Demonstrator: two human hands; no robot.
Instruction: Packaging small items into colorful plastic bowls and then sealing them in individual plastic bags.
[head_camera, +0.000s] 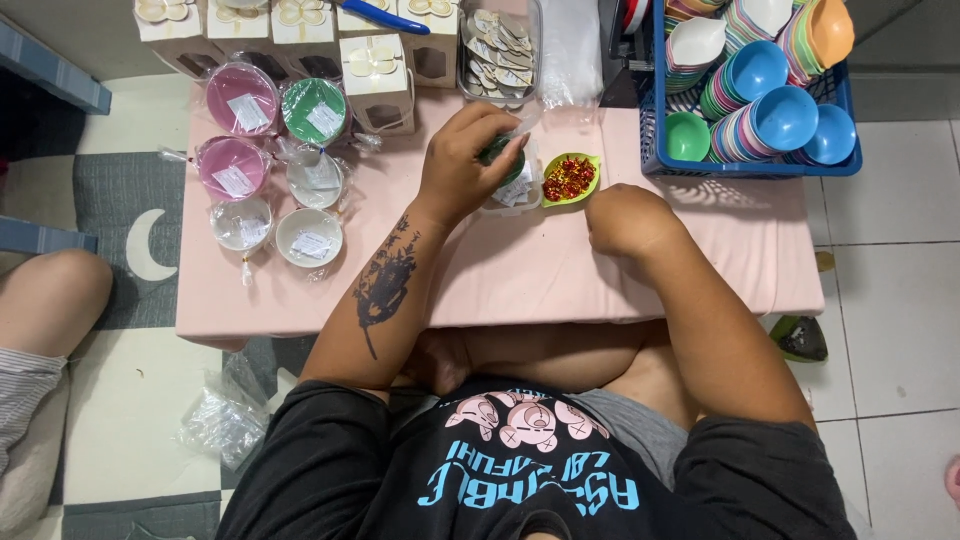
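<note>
Head view, looking down on low pink counter (520, 270).

- Left hand (462, 160): fingers curled over a small green bowl (497, 155) in clear plastic wrap, held at counter's centre-rear, just above a white tray (512, 195) w/ paper slips.
- Right hand (625, 220): closed in loose fist, knuckles down on counter, front-right of yellow-green leaf dish; whether it holds anything, can't tell.
- Leaf dish (571, 178): holds red & gold bits; touches white tray's right side.
- Wrapped bowls (270, 165): pink, green, white, each bagged w/ label; grouped at counter's left.
- White gift boxes (375, 70): row along rear-left, cut-out windows, flower tops.
- Clear container (500, 50): rear centre, full of flat cards.
- Blue basket (750, 150): rear right, stacked w/ unwrapped bowls in blue, green, pink, orange, white.
- Loose clear bags (225, 415): on floor, left of person's knee.
- Another person's knee (50, 300): far left, apart from counter.
</note>
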